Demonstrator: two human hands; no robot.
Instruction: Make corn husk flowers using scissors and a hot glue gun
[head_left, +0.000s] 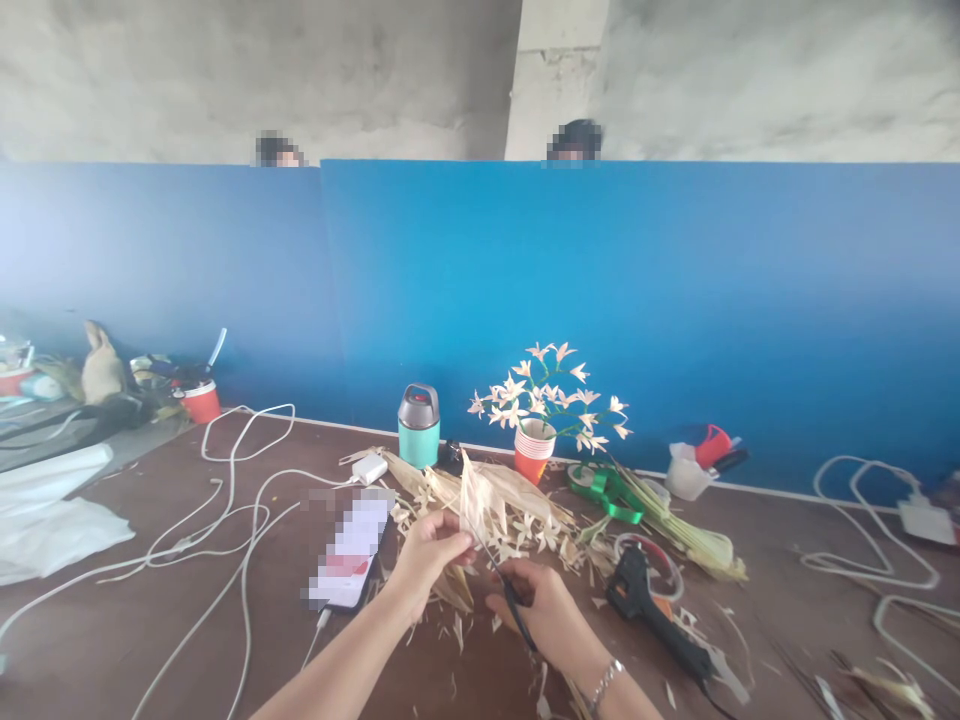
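Note:
My left hand (pixel 431 560) is closed, pinching a pale dried corn husk (pixel 472 495) between thumb and fingers. In my right hand (pixel 544 610) are dark-handled scissors (pixel 517 612), whose thin blades point up and left toward the husk. Whether the blades touch it, I cannot tell. Beyond both hands lies a pile of husks (pixel 544 490) with cut petal-like scraps spread in front of it. Behind that pile, a stack of red-and-white paper cups (pixel 531 465) holds pale husk flowers (pixel 514 412) on green stems.
A black glue gun (pixel 652 605), green ribbon (pixel 611 493) and pale green stalks (pixel 675 530) lie rightward. On the left are a phone (pixel 352 560), white cables (pixel 244 560) and a teal flask (pixel 418 435). Two people's heads show above the blue partition (pixel 480 280).

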